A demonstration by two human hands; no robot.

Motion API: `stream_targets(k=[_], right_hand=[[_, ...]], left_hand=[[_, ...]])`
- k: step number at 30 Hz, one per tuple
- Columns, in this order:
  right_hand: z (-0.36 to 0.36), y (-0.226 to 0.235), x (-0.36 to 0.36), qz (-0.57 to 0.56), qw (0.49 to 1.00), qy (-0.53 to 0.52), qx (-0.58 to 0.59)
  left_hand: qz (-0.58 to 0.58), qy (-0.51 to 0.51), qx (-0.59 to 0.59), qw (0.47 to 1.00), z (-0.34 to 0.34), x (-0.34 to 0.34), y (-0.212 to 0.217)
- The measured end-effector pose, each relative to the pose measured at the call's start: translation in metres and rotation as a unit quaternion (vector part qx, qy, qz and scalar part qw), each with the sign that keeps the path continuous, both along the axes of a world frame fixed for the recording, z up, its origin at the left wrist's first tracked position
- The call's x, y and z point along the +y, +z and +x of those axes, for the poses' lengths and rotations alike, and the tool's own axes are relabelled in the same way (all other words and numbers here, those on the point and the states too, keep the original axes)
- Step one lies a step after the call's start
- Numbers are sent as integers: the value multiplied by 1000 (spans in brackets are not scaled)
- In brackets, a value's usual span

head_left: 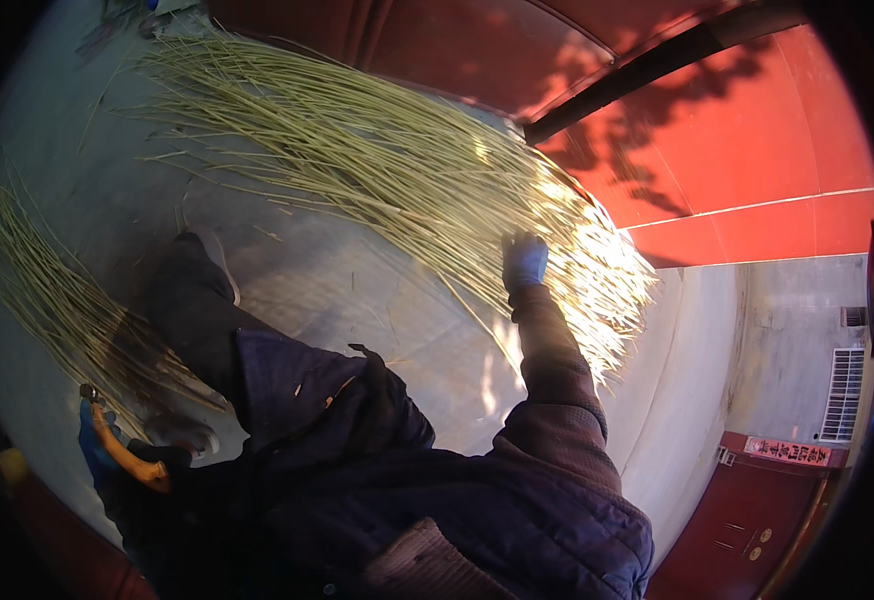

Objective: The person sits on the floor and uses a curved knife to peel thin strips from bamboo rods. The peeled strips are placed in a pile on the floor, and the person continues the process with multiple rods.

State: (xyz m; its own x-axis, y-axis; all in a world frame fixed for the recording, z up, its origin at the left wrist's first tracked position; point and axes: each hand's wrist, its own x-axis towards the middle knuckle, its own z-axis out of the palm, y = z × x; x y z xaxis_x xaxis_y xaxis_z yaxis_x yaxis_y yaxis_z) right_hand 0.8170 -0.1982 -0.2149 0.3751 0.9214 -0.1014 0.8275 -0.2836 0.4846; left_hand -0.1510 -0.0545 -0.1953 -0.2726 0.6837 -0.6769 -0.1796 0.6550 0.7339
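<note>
A large pile of long, thin green-yellow stalks lies slantwise across the ground, its right end bright in the sun. My right hand, in a blue glove, is at the near side of this pile with its fingers curled on some stalks; the fingertips are partly hidden. At the far left of the view my left hand, also gloved in blue, grips orange-handled pruning shears. A smaller bundle of stalks lies on the ground just beyond that hand.
My bent leg and shoe come between the two piles. Short bits of stalk are scattered over the grey concrete ground. A red metal panel rises behind the large pile. Lower right are a dark red door and a barred window.
</note>
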Motion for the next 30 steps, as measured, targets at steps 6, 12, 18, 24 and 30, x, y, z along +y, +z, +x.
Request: stream_targets(k=[6,12,18,24,30], right_hand=[[-5,-49,0,-22,980,-197,8],[-118,-75,108,-59,994,-15,93],[-259,-29,311,136,931,301,155],[-487,-2,458,149,823,465,291],[-702,-105,394,-164,833,379,369]], left_hand=[[-20,-12,-1,1000,6,2,-5],[12,-56,-1,998,42,-14,37],[187,-13,-14,982,85,-24,101],[84,63,30,994,61,-6,136],[80,80,19,993,43,-10,160]])
